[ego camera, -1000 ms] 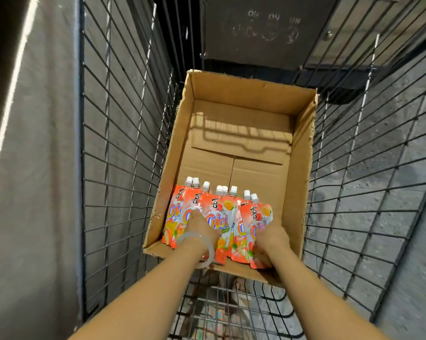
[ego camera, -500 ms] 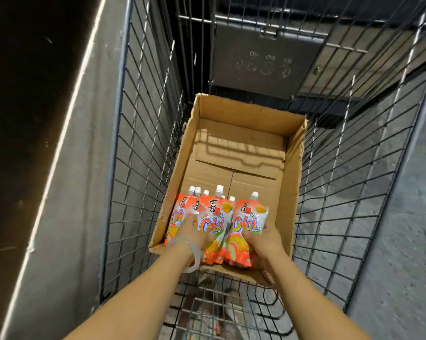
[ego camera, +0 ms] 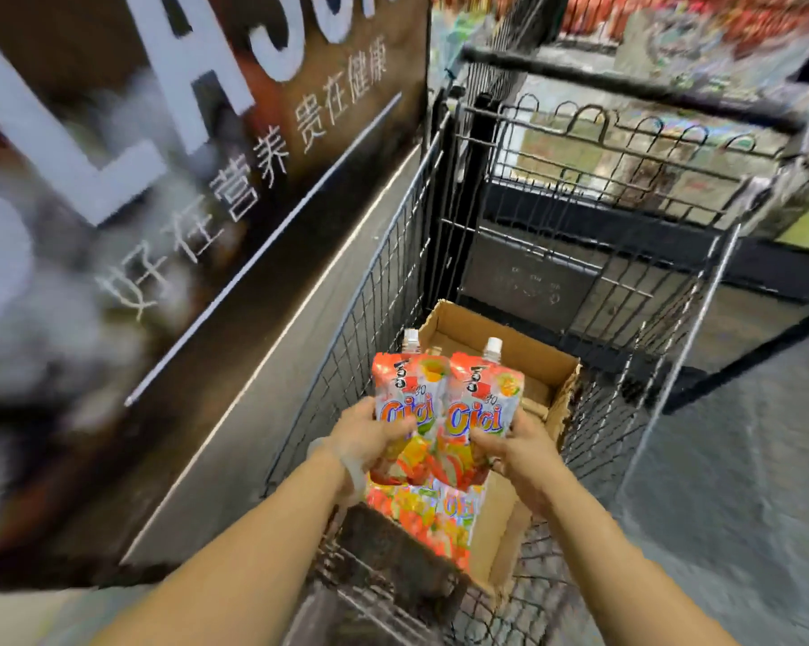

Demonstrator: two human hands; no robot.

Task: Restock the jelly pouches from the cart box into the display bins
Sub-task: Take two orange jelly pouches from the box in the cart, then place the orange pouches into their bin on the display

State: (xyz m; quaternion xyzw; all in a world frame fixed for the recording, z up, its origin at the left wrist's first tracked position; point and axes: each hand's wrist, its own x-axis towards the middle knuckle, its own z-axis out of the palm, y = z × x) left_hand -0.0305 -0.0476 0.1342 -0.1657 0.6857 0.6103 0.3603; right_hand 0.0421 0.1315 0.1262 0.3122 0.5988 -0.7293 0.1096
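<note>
Head view: on the left stands a big dark sign board (ego camera: 169, 146) with white letters. It was out of sight half a second ago, so the person has looked up. Next to it, in the middle, is the black wire cart (ego camera: 579, 216). Far behind the cart is a blur of red and green, which may be the display bins, but it is too smeared to tell.

Inside the cart sits the brown cardboard box (ego camera: 510, 366). Its far part shows a bare bottom. A moment ago the jelly pouches lay at the near end of the box with both hands on them. Now two bunches of jelly pouches (ego camera: 440, 412) are lifted up above the near end of the box, caps pointing away. A few more pouches hang just below them.

The left hand (ego camera: 370, 435) has its fingers curled round the left bunch. The right hand (ego camera: 514, 445) pinches the right bunch near its bottom.

So the pick-up looks done. The carry to the bins likely comes next.
</note>
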